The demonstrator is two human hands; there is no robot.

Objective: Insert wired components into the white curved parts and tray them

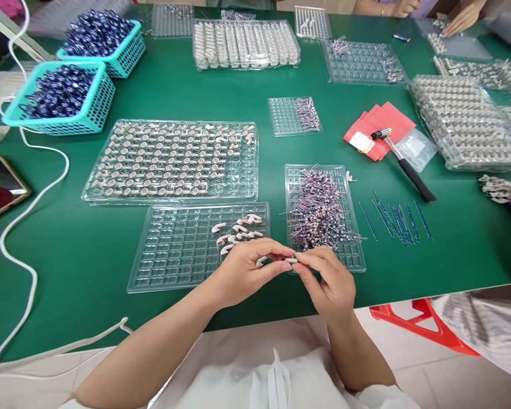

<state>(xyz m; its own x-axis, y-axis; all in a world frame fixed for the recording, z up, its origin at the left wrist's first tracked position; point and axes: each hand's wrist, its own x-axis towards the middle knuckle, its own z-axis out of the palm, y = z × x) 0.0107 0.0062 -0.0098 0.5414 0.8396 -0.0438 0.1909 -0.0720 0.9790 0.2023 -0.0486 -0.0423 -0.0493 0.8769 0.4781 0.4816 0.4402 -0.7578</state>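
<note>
My left hand [249,272] pinches a white earbud shell [288,260] between thumb and fingertips. Opposite it, my right hand [330,278] has thumb and fingers closed at the other end of the same shell; whether it also grips a tiny part is hidden. Just behind the hands, a heap of small wired components [317,207] fills much of a clear tray [356,258]. Left of them, several loose white earbud shells [241,228] lie on a gridded clear tray [174,250]. Farther back stands a larger clear tray [242,184] with rows of earbud shells.
Two turquoise baskets [102,105] of dark blue shiny pieces stand back left, near a white cable [29,267]. To the right lie a hammer [409,170], red packets [381,128], thin blue strips [396,221] and stacked trays [464,122]. A co-worker's hand [464,20] is at far right.
</note>
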